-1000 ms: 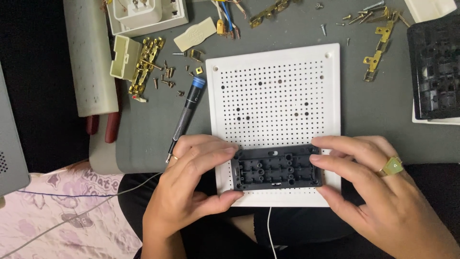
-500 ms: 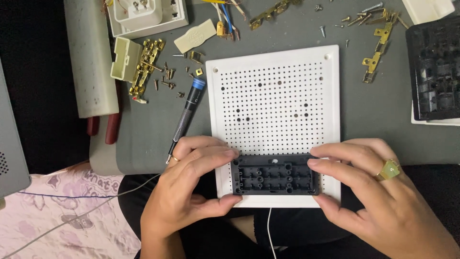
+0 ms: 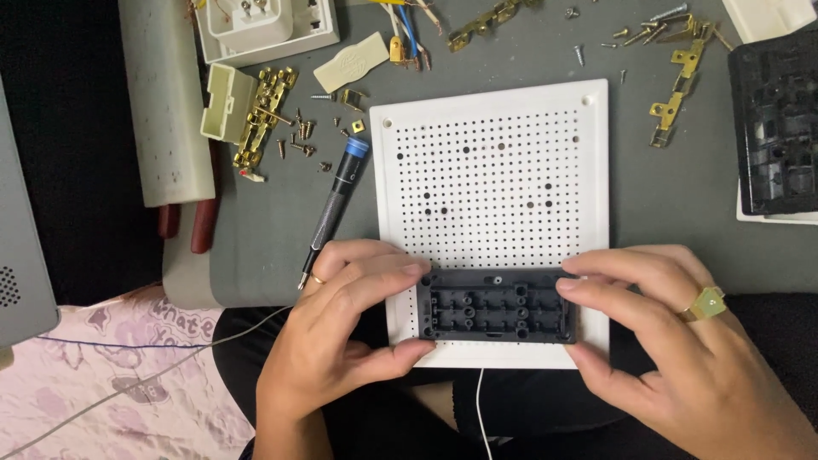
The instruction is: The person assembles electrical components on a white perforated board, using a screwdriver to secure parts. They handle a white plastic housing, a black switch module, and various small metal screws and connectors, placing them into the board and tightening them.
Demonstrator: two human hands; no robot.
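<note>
Both hands keep the black plastic block [image 3: 497, 305] in nearly the same place as before, on the near edge of the white perforated board [image 3: 498, 170].

Left hand [image 3: 341, 332] grasps the block's left end between thumb and fingers [image 3: 383, 277]; right hand [image 3: 682, 349], wearing a gold ring [image 3: 705, 302], grasps the right end. On the grey tabletop [image 3: 673, 204], a blue-tipped screwdriver [image 3: 334, 201] lies just left of the board, with brass clips [image 3: 264, 115] and loose screws [image 3: 298, 140] beyond. A black housing [image 3: 775, 128] sits at right.
</note>
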